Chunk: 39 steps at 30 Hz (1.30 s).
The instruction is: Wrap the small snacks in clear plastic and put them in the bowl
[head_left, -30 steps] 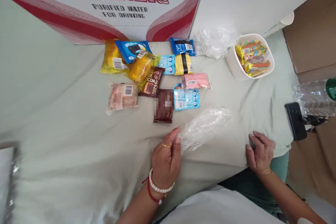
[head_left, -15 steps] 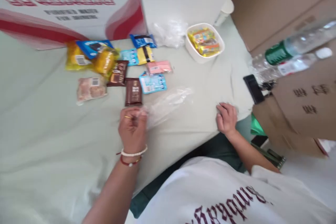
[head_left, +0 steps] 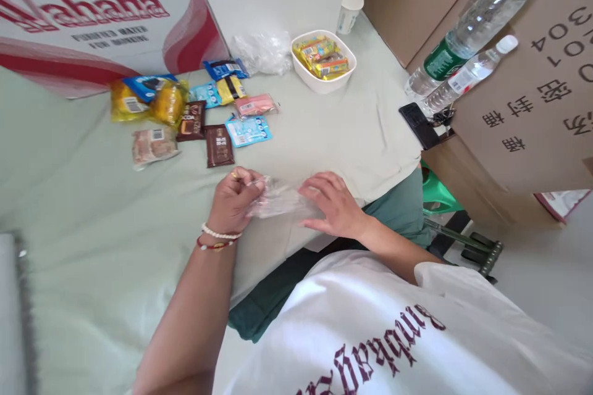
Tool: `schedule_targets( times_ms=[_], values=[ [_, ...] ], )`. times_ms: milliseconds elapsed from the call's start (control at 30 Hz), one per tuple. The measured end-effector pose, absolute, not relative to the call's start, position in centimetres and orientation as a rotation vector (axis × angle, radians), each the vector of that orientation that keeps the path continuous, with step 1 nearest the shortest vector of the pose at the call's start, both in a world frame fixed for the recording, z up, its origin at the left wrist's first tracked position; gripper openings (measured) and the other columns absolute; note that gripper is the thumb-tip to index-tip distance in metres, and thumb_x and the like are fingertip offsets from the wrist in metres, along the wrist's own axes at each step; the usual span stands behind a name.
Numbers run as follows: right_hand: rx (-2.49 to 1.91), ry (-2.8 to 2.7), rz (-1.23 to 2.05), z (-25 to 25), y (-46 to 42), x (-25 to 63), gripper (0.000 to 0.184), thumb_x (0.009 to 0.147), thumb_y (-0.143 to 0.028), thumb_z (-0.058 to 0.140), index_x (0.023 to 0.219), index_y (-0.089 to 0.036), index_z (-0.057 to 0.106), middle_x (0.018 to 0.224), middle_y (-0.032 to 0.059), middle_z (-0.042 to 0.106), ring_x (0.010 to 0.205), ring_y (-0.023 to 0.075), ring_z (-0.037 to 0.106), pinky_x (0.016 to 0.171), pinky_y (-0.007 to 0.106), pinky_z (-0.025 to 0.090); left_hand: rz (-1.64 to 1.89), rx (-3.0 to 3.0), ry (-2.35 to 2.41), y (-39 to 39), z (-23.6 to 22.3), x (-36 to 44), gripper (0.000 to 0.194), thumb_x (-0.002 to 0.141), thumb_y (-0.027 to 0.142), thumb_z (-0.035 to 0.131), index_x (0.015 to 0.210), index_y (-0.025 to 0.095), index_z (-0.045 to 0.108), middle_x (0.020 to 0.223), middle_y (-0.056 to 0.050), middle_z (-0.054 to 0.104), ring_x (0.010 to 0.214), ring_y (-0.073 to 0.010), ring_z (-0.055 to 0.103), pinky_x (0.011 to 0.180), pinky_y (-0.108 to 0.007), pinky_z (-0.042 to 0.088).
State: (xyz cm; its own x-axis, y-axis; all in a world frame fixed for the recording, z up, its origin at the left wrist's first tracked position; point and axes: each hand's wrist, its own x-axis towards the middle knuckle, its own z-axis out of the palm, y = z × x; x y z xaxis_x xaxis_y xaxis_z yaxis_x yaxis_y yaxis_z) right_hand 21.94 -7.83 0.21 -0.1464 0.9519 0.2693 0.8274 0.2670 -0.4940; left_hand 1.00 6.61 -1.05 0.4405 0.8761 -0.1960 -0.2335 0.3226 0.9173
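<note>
My left hand is closed on one end of a clear plastic bag, just above the near part of the table. At the bag's other end, my right hand has its fingers and thumb spread; whether it touches the bag I cannot tell. Beyond my left hand lie a dark brown snack packet and a brown cocoa packet. Around them are a light blue packet, a pink packet, a packet of pale pinkish food and yellow-wrapped snacks.
A white bowl of yellow-wrapped snacks stands at the back, beside crumpled clear plastic and a paper cup. To the right are two bottles, a black phone and cardboard boxes. A Wahaha carton borders the back left.
My right hand has moved left from the table's right side to the bag's free end and its fingers have spread. My left hand still holds the bag, which looks more bunched. The view has shifted.
</note>
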Motion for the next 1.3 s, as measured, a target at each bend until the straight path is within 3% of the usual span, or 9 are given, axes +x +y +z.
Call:
schedule_targets(
  times_ms=[67,200,333,433,600,700,900,1100,1300],
  values=[
    [-1.594,-2.045,0.451,0.2,-6.8,22.0,0.027,0.102,-0.042,0.056,0.115,-0.025,0.072,0.118,0.0113,0.067,0.115,0.0279,0.055,0.098,0.045,0.048,0.846,0.956,0.822,6.7,-1.2,1.0,0.046,0.06,0.034,0.094,0.074,0.02,0.052,0.079,0.003,0.064,0.057,-0.0065,0.053,0.047,-0.017,0.042],
    [-1.666,-1.703,0.685,0.2,-5.7,22.7,0.024,0.102,-0.038,0.054,0.097,-0.023,0.072,0.094,0.0065,0.067,0.083,0.0193,0.06,0.075,0.033,0.048,1.037,0.876,0.905,7.9,-1.6,0.7,0.052,0.056,0.037,0.097,0.087,0.02,0.059,0.081,0.005,0.06,0.059,-0.0046,0.05,0.049,-0.016,0.04],
    [-1.652,-1.205,0.939,0.5,-4.8,22.6,0.025,0.092,-0.047,0.067,0.084,-0.023,0.067,0.072,-0.001,0.058,0.064,0.0147,0.049,0.062,0.029,0.039,1.165,0.729,0.936,8.6,-1.6,0.1,0.057,0.062,0.05,0.093,0.097,0.024,0.056,0.095,0.003,0.064,0.071,-0.0073,0.059,0.053,-0.016,0.046],
    [-1.564,-0.837,1.09,0.8,-3.7,21.8,0.031,0.083,-0.053,0.075,0.08,-0.024,0.064,0.063,-0.0048,0.05,0.057,0.0125,0.04,0.056,0.028,0.033,1.115,0.698,0.913,8.1,-1.3,0.1,0.054,0.068,0.059,0.088,0.089,0.024,0.052,0.088,0.004,0.062,0.066,-0.0079,0.061,0.042,-0.016,0.037],
    [-1.398,-0.509,1.289,1.5,-1.5,20.4,0.041,0.069,-0.051,0.087,0.074,-0.023,0.058,0.064,-0.0057,0.05,0.057,0.0111,0.041,0.054,0.026,0.035,0.844,0.86,0.787,6.7,-1.1,0.8,0.056,0.074,0.07,0.079,0.077,0.019,0.056,0.077,0.001,0.061,0.057,-0.0095,0.06,0.037,-0.018,0.035],
    [-1.335,-0.492,1.396,1.8,-0.4,19.8,0.041,0.068,-0.049,0.089,0.073,-0.022,0.058,0.067,-0.0047,0.054,0.059,0.0111,0.045,0.055,0.025,0.037,0.824,0.928,0.81,6.3,-1.4,1.2,0.056,0.075,0.069,0.078,0.092,0.018,0.064,0.096,-0.005,0.068,0.072,-0.0133,0.067,0.043,-0.02,0.045],
    [-1.347,-0.63,1.374,1.7,0.6,19.1,0.032,0.073,-0.047,0.085,0.079,-0.023,0.065,0.072,-0.0036,0.06,0.062,0.012,0.05,0.06,0.026,0.04,0.768,0.948,0.831,6.1,-2.0,1.5,0.076,0.072,0.071,0.079,0.124,0.019,0.058,0.126,-0.015,0.065,0.069,-0.0128,0.065,0.043,-0.022,0.048],
    [-1.407,-0.848,1.342,1.2,0.2,17.6,0.032,0.074,-0.049,0.084,0.091,-0.024,0.077,0.082,-0.0004,0.072,0.071,0.0145,0.06,0.071,0.03,0.048,0.842,1.007,0.882,5.6,-2.7,2.0,0.115,0.052,0.04,0.1,0.151,0.028,0.043,0.159,-0.019,0.043,0.107,-0.0255,0.069,0.073,-0.03,0.062],
    [-1.458,-0.829,1.314,1.0,0.0,18.0,0.033,0.075,-0.048,0.081,0.095,-0.023,0.078,0.075,-0.0005,0.071,0.066,0.0152,0.06,0.066,0.03,0.047,0.869,0.785,0.83,6.4,-3.9,2.2,0.059,0.063,0.032,0.093,0.113,0.015,0.066,0.111,-0.012,0.073,0.096,-0.0211,0.072,0.092,-0.041,0.06]
  ],
)
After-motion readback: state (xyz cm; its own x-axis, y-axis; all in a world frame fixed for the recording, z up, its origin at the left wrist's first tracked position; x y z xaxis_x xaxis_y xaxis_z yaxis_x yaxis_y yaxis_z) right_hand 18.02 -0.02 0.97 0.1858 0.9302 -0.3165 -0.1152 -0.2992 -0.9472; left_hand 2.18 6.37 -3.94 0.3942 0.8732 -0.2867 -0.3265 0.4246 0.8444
